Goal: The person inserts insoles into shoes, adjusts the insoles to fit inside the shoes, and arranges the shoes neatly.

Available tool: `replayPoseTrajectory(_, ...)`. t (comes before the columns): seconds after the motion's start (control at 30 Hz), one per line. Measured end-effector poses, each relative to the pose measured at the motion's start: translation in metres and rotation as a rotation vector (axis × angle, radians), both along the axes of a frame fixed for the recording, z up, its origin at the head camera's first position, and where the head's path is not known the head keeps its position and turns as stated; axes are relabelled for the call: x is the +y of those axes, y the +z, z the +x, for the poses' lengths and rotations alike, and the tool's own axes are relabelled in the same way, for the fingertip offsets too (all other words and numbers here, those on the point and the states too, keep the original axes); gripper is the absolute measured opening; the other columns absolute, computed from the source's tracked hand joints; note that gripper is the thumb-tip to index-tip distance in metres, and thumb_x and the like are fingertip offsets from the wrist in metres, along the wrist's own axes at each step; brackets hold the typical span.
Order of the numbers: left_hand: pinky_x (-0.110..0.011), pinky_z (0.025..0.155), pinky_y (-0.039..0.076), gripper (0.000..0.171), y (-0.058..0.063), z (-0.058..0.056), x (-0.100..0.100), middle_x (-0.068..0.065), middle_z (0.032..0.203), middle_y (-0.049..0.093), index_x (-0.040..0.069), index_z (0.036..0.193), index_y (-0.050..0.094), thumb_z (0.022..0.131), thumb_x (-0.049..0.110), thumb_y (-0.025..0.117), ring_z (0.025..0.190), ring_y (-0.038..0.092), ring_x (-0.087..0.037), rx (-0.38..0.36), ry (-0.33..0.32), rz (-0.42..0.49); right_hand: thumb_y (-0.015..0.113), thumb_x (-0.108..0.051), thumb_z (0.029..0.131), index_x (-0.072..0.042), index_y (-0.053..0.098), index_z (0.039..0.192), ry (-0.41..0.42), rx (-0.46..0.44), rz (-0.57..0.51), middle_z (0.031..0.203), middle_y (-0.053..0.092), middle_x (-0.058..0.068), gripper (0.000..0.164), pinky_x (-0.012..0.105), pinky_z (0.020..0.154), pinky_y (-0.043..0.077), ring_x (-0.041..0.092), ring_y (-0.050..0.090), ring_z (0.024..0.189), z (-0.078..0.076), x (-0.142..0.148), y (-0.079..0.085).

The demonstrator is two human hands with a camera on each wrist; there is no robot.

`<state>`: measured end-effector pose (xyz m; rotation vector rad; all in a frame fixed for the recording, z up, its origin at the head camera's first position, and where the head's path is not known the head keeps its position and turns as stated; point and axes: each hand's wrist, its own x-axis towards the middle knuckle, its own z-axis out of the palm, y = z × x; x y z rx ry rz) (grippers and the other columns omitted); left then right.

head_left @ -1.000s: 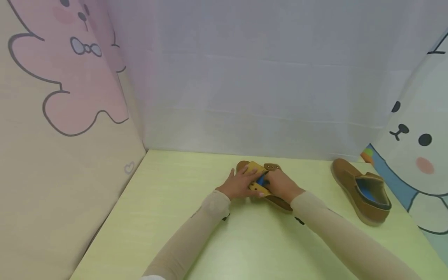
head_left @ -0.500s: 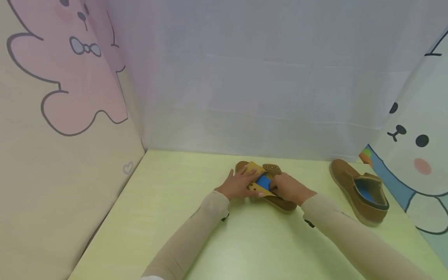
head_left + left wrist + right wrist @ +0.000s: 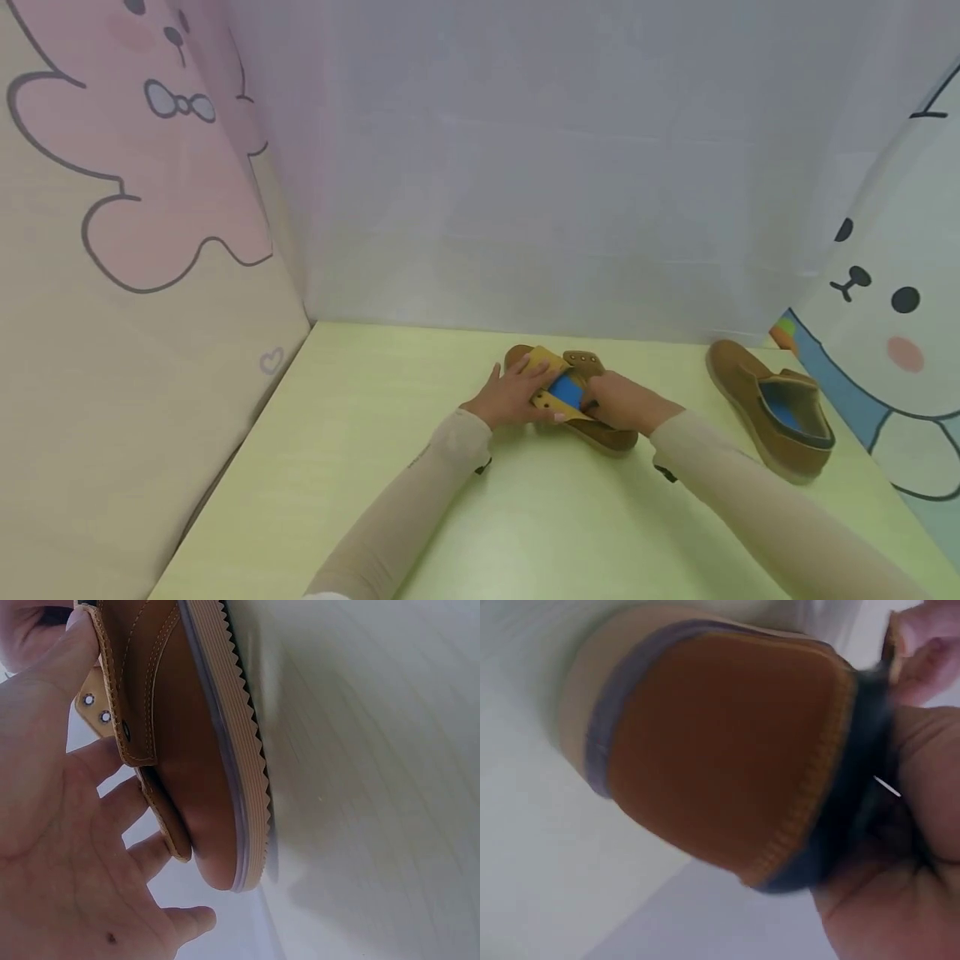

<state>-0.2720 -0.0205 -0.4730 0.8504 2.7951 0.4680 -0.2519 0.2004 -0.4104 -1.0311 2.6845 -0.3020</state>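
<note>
A brown leather shoe [image 3: 611, 440] lies at the middle of the table, toe pointing to the back left, its eyelet flaps spread apart. My left hand [image 3: 516, 393] lies over its front part. Spread fingers press the tan tongue [image 3: 546, 360] toward the toe, while the thumb pushes the near flap [image 3: 120, 712] outward. Blue insole [image 3: 566, 389] shows in the opening. My right hand [image 3: 621, 403] reaches down into the heel end, with its fingers bent and the fingertips hidden inside. In the right wrist view it is right at the dark heel collar [image 3: 847, 780]; I cannot tell whether it pinches anything.
A second brown shoe [image 3: 772, 417] with a blue insole stands at the table's right side. The pale yellow table [image 3: 360, 467] ends at a white cloth wall [image 3: 525, 208]. Cartoon-printed cloths hang at left and right.
My right hand has slid back inside the shoe from the middle toward the heel, uncovering more blue insole. The left hand keeps its place on the tongue and near flap.
</note>
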Motion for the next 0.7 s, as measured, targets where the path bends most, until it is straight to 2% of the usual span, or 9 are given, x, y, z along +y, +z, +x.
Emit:
replayPoseTrajectory(0.13, -0.065, 0.119, 0.009, 0.086, 0.0, 0.0, 0.001, 0.007, 0.167, 0.021, 0.038, 0.162, 0.021, 0.091, 0.072, 0.054, 0.156, 0.005, -0.025, -0.001, -0.003, -0.001, 0.075, -0.002, 0.089, -0.006, 0.082, 0.093, 0.006, 0.002, 0.012, 0.086, 0.074, 0.002, 0.009, 0.029, 0.069, 0.056, 0.014, 0.067, 0.078, 0.009, 0.006, 0.013)
replayPoseTrajectory(0.23, -0.064, 0.12, 0.009, 0.085, 0.003, 0.001, 0.001, 0.007, 0.167, 0.022, 0.038, 0.162, 0.022, 0.092, 0.071, 0.054, 0.156, 0.006, -0.025, -0.002, 0.002, -0.004, 0.076, -0.002, 0.088, -0.005, 0.082, 0.095, 0.01, -0.005, 0.007, 0.089, 0.075, 0.003, 0.009, 0.029, 0.071, 0.057, 0.018, 0.07, 0.083, 0.01, 0.01, 0.018)
replayPoseTrajectory(0.53, -0.064, 0.119, 0.011, 0.084, 0.007, 0.006, 0.001, 0.007, 0.166, 0.023, 0.037, 0.162, 0.023, 0.093, 0.069, 0.055, 0.155, 0.007, -0.025, 0.006, 0.009, -0.015, 0.072, 0.006, 0.088, -0.007, 0.083, 0.092, 0.004, -0.066, 0.023, 0.087, 0.075, 0.003, 0.017, 0.03, 0.072, 0.056, 0.014, 0.065, 0.08, 0.002, 0.01, 0.012)
replayPoseTrajectory(0.67, -0.064, 0.119, 0.01, 0.083, 0.01, 0.007, 0.001, 0.006, 0.166, 0.023, 0.035, 0.162, 0.023, 0.093, 0.069, 0.055, 0.155, 0.007, -0.025, 0.008, 0.006, -0.011, 0.07, 0.007, 0.089, -0.007, 0.083, 0.093, -0.01, -0.064, 0.039, 0.086, 0.074, 0.002, 0.02, 0.028, 0.07, 0.054, 0.011, 0.061, 0.077, 0.004, 0.009, 0.014)
replayPoseTrajectory(0.7, -0.064, 0.119, 0.01, 0.083, 0.01, 0.007, 0.001, 0.006, 0.166, 0.023, 0.035, 0.162, 0.024, 0.093, 0.069, 0.055, 0.155, 0.008, -0.025, 0.011, 0.007, -0.015, 0.068, 0.008, 0.09, -0.008, 0.082, 0.089, -0.02, -0.063, 0.053, 0.081, 0.072, 0.001, 0.021, 0.027, 0.066, 0.051, 0.01, 0.058, 0.073, 0.006, 0.008, 0.015)
